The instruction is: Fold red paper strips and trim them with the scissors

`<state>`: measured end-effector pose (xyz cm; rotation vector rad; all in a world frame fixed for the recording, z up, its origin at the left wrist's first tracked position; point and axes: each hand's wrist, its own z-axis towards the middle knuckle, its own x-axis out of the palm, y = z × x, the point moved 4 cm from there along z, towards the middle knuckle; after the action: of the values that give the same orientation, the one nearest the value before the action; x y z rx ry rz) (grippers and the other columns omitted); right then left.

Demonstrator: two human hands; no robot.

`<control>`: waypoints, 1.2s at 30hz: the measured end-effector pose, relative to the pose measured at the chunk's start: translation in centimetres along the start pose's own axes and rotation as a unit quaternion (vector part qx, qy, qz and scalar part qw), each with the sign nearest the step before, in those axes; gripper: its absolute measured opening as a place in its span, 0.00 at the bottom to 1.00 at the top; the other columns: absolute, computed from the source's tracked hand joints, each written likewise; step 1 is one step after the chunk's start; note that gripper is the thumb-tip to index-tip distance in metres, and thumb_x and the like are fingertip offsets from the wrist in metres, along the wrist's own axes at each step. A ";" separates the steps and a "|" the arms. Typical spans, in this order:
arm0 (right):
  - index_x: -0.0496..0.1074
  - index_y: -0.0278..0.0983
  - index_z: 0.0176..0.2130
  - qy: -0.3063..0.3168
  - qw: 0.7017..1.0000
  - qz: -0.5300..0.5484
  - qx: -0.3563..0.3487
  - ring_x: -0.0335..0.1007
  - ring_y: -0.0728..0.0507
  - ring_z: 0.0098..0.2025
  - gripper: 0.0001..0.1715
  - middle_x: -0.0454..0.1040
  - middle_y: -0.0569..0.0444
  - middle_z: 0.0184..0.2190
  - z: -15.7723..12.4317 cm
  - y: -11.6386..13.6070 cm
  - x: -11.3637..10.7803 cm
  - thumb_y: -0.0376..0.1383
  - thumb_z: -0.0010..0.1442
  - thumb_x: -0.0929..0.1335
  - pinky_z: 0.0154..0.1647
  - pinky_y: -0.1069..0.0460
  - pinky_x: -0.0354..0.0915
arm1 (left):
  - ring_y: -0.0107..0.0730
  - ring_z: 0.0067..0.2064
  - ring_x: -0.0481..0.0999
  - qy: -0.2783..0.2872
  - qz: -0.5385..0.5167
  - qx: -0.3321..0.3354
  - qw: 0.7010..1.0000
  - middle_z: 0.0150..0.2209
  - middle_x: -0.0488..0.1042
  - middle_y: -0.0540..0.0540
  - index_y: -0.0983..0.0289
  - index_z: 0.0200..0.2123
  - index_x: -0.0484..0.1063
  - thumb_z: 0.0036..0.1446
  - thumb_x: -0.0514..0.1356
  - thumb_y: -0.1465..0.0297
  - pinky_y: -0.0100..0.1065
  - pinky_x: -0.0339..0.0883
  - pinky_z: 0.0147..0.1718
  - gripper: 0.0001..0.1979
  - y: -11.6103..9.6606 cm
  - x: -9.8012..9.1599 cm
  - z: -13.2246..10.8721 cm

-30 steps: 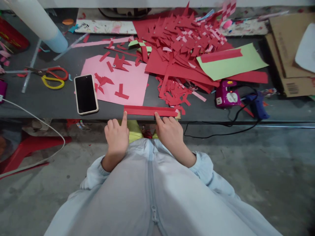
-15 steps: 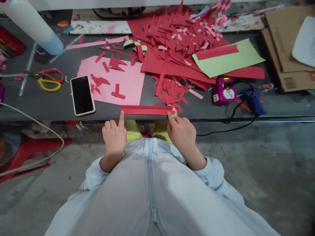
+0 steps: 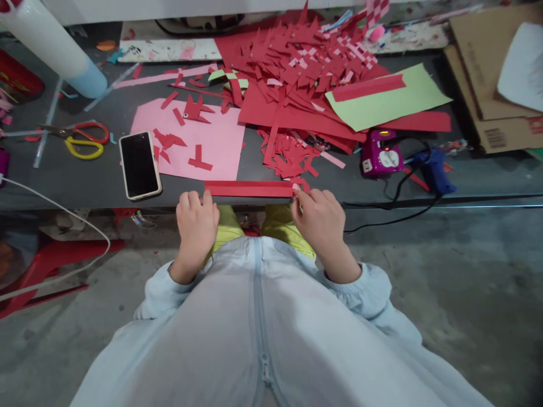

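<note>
A long red paper strip [image 3: 250, 189], creased along its length, lies at the table's near edge. At its left end is my left hand [image 3: 196, 220], fingers curled, index fingertip and thumb at the corner. My right hand [image 3: 320, 217] pinches the strip's right end between thumb and index finger. Just beyond that end lies a pile of small red paper scraps [image 3: 291, 155]. Left of it, a pink paper sheet [image 3: 223, 141] carries a red paper fish [image 3: 195, 109] with an eye and several red pieces.
A phone [image 3: 139, 165] and scissors [image 3: 85, 138] lie to the left, near a white glue bottle [image 3: 55, 48]. Red paper shapes [image 3: 292, 62] heap up at the back. On the right are a green sheet [image 3: 382, 110], a purple box [image 3: 382, 155], a blue glue gun [image 3: 436, 172] and cardboard [image 3: 479, 62].
My left index finger has bent from its straight press on the strip. My right hand has turned from pressing with a fingertip to pinching the right end. The view has shifted slightly.
</note>
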<state>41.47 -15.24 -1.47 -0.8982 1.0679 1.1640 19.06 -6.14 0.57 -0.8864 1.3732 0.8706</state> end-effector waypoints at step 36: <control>0.78 0.38 0.48 0.006 0.985 0.132 -0.112 0.71 0.42 0.56 0.17 0.77 0.44 0.52 -0.3 1.5 2.3 0.30 0.66 0.62 0.52 0.47 0.68 | 0.47 0.58 0.69 -0.023 -0.077 0.127 0.989 0.59 0.72 0.59 0.63 0.47 0.74 0.64 0.51 0.70 0.47 0.62 0.54 0.14 1.6 1.6 0.1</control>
<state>40.06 -14.63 -3.82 -0.9572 1.1031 1.5242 17.68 -5.43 -1.04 -0.7585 1.3238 0.5791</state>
